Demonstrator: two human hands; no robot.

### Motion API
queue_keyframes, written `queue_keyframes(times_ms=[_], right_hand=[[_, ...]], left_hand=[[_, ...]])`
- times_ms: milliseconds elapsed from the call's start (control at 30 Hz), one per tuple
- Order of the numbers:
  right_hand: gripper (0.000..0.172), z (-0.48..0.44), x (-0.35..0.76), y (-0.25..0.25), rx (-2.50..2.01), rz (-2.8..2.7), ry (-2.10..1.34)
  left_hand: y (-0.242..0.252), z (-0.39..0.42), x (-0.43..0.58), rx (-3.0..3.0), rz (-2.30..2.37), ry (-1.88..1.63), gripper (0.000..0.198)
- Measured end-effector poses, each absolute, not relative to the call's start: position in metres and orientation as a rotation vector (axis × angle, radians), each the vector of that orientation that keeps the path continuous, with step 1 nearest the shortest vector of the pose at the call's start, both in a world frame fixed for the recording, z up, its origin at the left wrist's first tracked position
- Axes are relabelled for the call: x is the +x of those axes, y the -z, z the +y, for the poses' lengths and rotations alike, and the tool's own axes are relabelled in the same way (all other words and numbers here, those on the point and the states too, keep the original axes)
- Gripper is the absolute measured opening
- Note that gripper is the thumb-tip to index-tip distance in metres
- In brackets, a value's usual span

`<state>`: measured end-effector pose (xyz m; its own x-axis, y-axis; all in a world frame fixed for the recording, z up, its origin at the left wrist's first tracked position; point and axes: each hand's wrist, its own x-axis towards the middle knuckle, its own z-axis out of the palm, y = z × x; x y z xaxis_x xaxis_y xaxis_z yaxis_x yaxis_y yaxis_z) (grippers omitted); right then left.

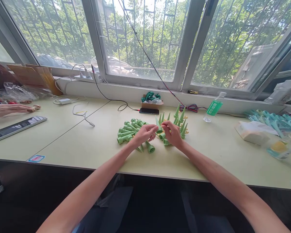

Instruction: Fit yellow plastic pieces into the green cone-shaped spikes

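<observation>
My left hand [146,133] and my right hand [172,133] meet over the middle of the pale green table [87,145]. Both pinch one green plastic cone [158,125], which points up between the fingertips. To the left lies a pile of green cones [128,131] on their sides. Behind my right hand stand several upright green cones [180,118] with small yellow parts. One loose cone [149,148] lies just in front of my left hand.
A black phone [149,111] and a small box of green parts [151,100] sit at the back. A water bottle [213,110] lies to the right, near bags of teal parts [274,121]. Another person's hand [7,109] and a tablet [16,127] are at left.
</observation>
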<state>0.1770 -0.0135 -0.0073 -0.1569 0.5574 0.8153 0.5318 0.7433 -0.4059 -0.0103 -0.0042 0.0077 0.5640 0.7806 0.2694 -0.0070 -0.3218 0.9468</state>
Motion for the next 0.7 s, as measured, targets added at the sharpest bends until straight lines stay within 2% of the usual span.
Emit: queue_keyframes(times_ms=[200, 500, 700], right_hand=[[0.029, -0.014, 0.177, 0.008, -0.922, -1.78, -0.046], [0.03, -0.011, 0.175, 0.009, -0.925, -1.805, -0.068], [0.031, -0.01, 0.173, 0.01, -0.943, -1.786, -0.191]], left_hand=[[-0.009, -0.009, -0.008, 1.786, 0.702, -0.959, 0.041], [0.0, 0.001, -0.006, 2.081, 0.706, -1.212, 0.03], [0.003, 0.003, -0.008, 2.264, 0.74, -1.256, 0.024]])
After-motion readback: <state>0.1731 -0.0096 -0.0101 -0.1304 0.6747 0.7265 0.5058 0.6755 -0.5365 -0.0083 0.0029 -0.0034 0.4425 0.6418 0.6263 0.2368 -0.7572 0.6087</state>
